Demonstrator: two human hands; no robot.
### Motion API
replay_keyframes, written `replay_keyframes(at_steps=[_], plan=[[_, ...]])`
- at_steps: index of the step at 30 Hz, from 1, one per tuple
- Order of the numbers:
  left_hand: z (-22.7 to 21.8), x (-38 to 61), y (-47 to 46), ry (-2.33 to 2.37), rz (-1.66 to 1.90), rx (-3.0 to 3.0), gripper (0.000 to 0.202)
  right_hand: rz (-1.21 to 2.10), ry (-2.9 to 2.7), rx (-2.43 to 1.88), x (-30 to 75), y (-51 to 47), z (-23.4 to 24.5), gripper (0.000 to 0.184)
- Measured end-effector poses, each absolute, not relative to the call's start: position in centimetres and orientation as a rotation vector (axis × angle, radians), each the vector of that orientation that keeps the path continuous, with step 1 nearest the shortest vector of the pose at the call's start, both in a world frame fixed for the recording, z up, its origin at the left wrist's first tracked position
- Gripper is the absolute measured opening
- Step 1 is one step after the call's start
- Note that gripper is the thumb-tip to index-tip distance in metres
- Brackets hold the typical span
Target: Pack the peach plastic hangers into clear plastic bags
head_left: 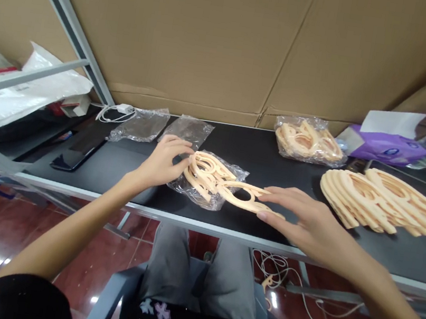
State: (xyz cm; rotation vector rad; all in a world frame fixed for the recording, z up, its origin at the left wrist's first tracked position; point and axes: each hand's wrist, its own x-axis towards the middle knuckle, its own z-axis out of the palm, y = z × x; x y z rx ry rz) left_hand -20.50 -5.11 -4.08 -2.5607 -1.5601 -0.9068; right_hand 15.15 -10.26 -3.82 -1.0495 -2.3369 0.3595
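Several cream-coloured flat, curved pieces (207, 168) with oval openings lie on a clear plastic bag (214, 203) at mid-table; they look like folded hangers. My left hand (167, 162) is at the left end of this small pile, its thumb and fingertips closed on the edge of a piece. In my right hand (301, 212) is the right end of another cream curved piece (244, 202), pinched between thumb and fingers. The other end of that piece rests against the pile. Whether the pieces are inside the bag or on top of it, I cannot tell.
A large stack of cream pieces (383, 201) lies at the right. Behind stand a filled clear bag (307, 140) and a purple tissue pack (388, 148). Flat clear bags (140, 123), a white cable (114, 111) and a dark phone (78, 147) lie left, beside a metal frame (71, 21).
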Motion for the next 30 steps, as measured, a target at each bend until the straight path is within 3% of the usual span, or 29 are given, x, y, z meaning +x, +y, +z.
replay_keyframes(at_steps=[6, 16, 30], plan=[[-6.3, -21.3, -6.8, -1.627, -0.858, -2.711, 0.037, 0.326, -2.289, -0.996, 13.5, -10.9, -4.5, 0.025], [-7.3, -20.5, -8.2, -1.629, -0.858, -2.475, 0.031, 0.067, -2.094, -1.004, 7.9, -11.3, -6.6, 0.024], [-7.1, -20.3, -8.4, -1.680, -0.903, -2.613, 0.041, 0.391, -1.876, -0.956, 5.4, -10.9, -7.5, 0.022]])
